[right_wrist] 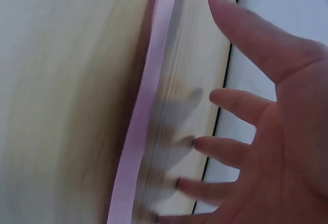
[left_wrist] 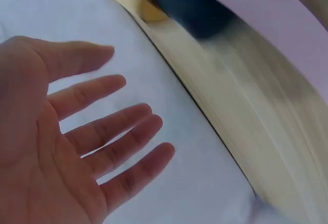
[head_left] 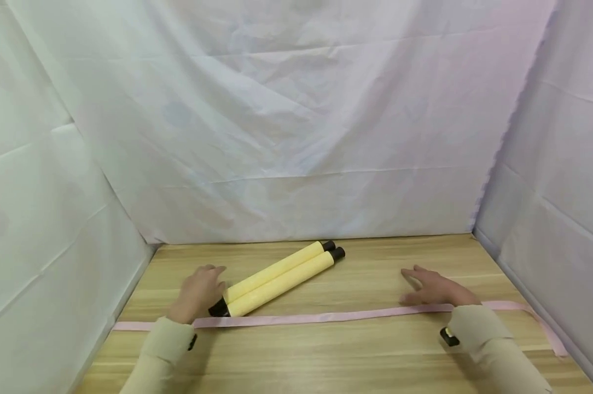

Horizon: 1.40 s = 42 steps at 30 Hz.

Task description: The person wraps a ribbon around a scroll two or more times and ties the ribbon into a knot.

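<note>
Two yellow tubes with black ends (head_left: 282, 279) lie side by side on the wooden table, slanting from lower left to upper right. My left hand (head_left: 201, 293) is just left of their near end; the left wrist view shows its palm and spread, relaxed fingers (left_wrist: 138, 170) holding nothing. A blurred dark tube end (left_wrist: 192, 8) is above them in that view. Far to the right of the tubes, my right hand (head_left: 426, 287) hovers low over the table. Its fingers (right_wrist: 233, 106) are spread with nothing between them, and a pink ribbon (head_left: 321, 318) runs beneath the wrist.
The ribbon crosses the wooden table (head_left: 316, 361) from left to right and bends toward the front at the right end. White cloth (head_left: 296, 120) hangs behind the table, with more cloth walls at the left (head_left: 45, 219) and right (head_left: 562, 180).
</note>
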Each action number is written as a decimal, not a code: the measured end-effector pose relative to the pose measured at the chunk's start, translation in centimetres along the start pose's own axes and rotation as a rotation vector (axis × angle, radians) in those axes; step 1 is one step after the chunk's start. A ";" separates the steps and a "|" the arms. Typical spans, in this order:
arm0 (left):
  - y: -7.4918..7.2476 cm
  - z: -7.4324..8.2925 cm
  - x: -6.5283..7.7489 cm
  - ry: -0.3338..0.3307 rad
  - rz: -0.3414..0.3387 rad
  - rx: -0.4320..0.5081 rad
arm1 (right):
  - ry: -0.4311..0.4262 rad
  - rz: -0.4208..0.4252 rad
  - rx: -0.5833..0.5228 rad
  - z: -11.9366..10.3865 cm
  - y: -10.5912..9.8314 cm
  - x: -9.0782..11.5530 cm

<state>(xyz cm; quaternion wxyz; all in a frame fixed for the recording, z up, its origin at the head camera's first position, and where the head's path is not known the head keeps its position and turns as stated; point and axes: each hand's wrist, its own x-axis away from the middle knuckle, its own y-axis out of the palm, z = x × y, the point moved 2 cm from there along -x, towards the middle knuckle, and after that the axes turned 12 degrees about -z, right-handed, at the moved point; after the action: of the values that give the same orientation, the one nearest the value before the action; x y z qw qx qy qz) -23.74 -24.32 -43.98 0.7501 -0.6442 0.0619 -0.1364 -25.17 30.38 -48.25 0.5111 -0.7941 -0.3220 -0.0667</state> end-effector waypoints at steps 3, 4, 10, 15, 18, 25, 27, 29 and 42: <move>0.5 2.1 -1.6 0.028 -0.056 0.033 | 0.048 -0.032 -0.016 -0.9 0.3 -0.4; 0.6 2.7 -2.1 0.037 -0.069 0.039 | 0.063 -0.032 -0.011 -1.1 0.4 -0.5; 1.3 5.3 -4.7 0.069 -0.183 0.111 | 0.113 -0.007 0.019 -1.7 0.8 -1.1; 2.7 6.3 -6.2 0.043 -0.310 0.129 | 0.125 0.009 0.050 -1.9 1.5 -1.3; 3.3 6.7 -6.5 0.031 -0.349 0.148 | 0.141 0.005 0.067 -2.1 1.7 -1.4; 3.6 7.6 -6.4 0.012 -0.408 0.093 | 0.165 -0.016 0.078 -3.0 1.7 -1.3; 3.6 7.6 -6.5 0.015 -0.394 0.068 | 0.170 -0.020 0.080 -3.1 1.8 -1.2; 3.6 7.6 -6.7 0.024 -0.369 0.044 | 0.181 -0.020 0.086 -3.0 1.9 -1.2; 3.4 7.7 -7.3 0.110 -0.234 -0.073 | 0.191 -0.014 0.072 -2.8 2.5 -1.7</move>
<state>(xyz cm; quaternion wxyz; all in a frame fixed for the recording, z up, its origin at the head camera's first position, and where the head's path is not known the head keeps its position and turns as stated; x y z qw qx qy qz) -28.25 -14.44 -46.63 0.7005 -0.6655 0.0320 -0.2558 -24.45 26.53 -49.62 0.5670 -0.7632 -0.2795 -0.1341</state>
